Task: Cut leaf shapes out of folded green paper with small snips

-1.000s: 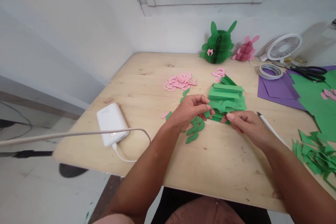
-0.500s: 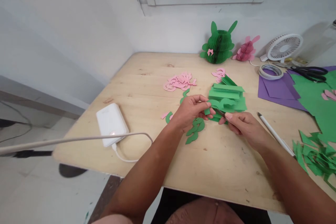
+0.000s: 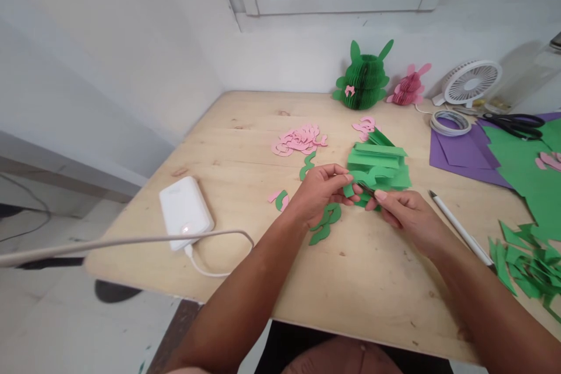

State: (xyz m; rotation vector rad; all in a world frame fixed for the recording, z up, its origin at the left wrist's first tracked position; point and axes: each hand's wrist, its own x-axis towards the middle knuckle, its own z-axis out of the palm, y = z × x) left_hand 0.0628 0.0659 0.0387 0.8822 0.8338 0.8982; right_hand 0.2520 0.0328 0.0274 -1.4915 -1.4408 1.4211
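Observation:
My left hand (image 3: 329, 186) pinches a piece of green paper (image 3: 349, 190) between thumb and fingers. In my right hand (image 3: 400, 207) is a small pair of scissors (image 3: 366, 189); its dark blades point left at the green paper, and its handles are mostly hidden by my fingers. Just behind both hands lies a stack of folded green paper strips (image 3: 377, 158). Curved green cut-outs (image 3: 326, 225) rest on the table below my left hand, partly covered by it. Farther back is a pile of pink cut-outs (image 3: 300, 139).
A white power bank (image 3: 184, 210) with a cable lies at the left. To the right are a pen (image 3: 460, 228), green scraps (image 3: 528, 263), purple paper (image 3: 464, 155), a tape roll (image 3: 450, 123) and black scissors (image 3: 515, 124). Paper bunnies (image 3: 363, 82) and a fan (image 3: 471, 83) stand by the wall.
The view has tilted slightly, so everything sits a little lower. Both hands keep their grips and stay close together, with the scissors still at the green paper.

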